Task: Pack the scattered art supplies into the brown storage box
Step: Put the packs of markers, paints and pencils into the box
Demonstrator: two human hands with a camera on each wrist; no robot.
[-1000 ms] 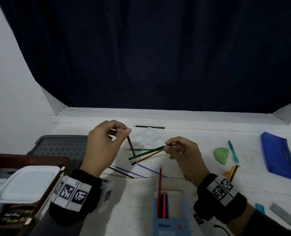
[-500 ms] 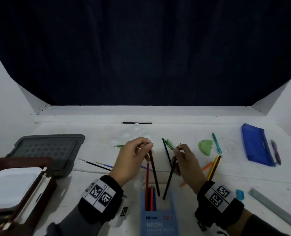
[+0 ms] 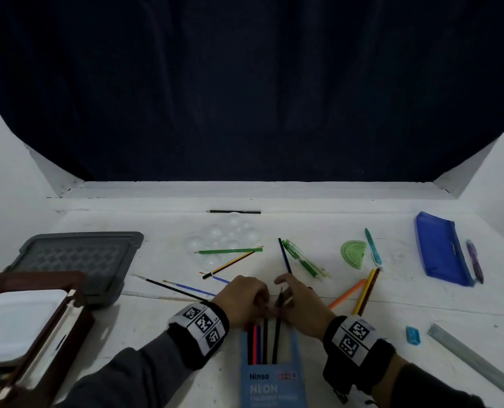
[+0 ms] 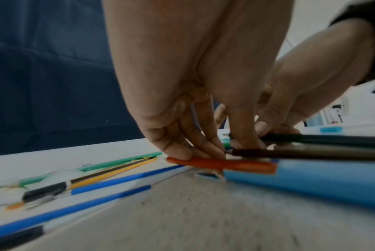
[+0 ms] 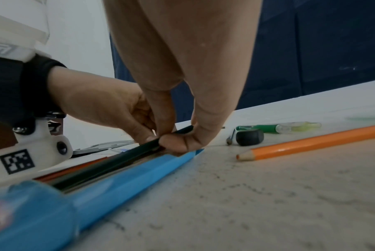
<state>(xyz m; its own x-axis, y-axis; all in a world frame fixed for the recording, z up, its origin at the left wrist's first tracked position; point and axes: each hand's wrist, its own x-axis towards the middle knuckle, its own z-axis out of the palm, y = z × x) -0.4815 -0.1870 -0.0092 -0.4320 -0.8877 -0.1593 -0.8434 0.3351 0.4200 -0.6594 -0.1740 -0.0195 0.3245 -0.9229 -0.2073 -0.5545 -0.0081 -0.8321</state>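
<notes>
Both hands met at the open mouth of the blue pencil packet [image 3: 273,375], which lay flat at the near edge of the white table [image 3: 392,307]. The right hand [image 3: 302,304] pinched a dark green pencil [image 5: 139,151] between thumb and forefinger, its shaft angled down into the packet, apparently to slide it in beside the others. The left hand [image 3: 240,297] had its fingertips [image 4: 182,152] pressed together on the end of an orange-red pencil [image 4: 221,163], seemingly steadying the row so the incoming pencil would not displace it. In the head view about five pencils stood in the packet; the exact count cannot be told, as the hands hid their tips. The brown storage box [image 3: 35,343] sat at the near left corner, a white lidded tray [image 3: 15,322] resting in it, with a grey lid [image 3: 74,260] just behind.

Loose items counted on the table:
- two blue-handled brushes and one black-handled brush left of the hands;
- one green pencil [image 3: 228,251] and one yellow-and-black pencil [image 3: 233,263] lying across a clear palette [image 3: 224,234];
- one dark pencil at the far edge;
- one dark blue pencil and a green pen beyond the hands;
- three pencils (orange, yellow, brown) right of the hands;
- one protractor [image 3: 354,254];
- one blue pouch [image 3: 439,251] toward the right edge.
</notes>
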